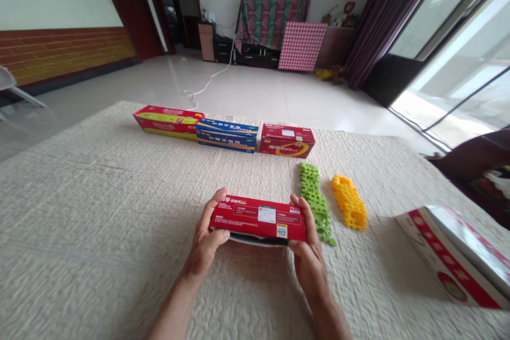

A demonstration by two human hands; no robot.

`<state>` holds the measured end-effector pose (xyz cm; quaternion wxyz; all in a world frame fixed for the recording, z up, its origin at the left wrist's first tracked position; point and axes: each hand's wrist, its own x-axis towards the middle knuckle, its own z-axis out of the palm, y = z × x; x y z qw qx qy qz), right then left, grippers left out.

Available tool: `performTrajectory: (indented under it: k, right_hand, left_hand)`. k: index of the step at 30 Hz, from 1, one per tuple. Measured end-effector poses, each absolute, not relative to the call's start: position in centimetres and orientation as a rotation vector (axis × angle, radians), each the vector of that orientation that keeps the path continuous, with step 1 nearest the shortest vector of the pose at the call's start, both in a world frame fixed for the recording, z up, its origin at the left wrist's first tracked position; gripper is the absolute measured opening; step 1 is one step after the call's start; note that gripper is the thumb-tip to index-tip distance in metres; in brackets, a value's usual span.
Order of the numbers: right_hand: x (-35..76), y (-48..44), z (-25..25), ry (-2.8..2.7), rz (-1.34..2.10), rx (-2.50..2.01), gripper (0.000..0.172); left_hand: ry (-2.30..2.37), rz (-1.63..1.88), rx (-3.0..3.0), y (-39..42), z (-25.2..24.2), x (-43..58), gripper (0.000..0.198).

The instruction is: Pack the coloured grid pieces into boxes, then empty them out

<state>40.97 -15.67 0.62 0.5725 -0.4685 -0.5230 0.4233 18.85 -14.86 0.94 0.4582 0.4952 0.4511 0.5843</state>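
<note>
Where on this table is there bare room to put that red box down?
The cloth is bare on the left, from the left hand out to the edge. An open strip also lies between the red box and the row of three boxes. The right is crowded: green grid, yellow grid, big box.

Cream quilt (pixel 79 223): 3 boxes (pixel 227 135), green grid (pixel 314 196), yellow grid (pixel 349 202), lg box (pixel 450 260).
</note>
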Motion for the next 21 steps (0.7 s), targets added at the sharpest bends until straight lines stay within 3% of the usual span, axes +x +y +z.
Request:
performTrajectory:
  k: [21]
  right_hand:
    - [41.31,-16.31,0.19,-1.210,0.929,-1.099,0.065]
  left_hand:
    - [1.043,1.419,1.189,-14.86,-0.03,18.41,0.067]
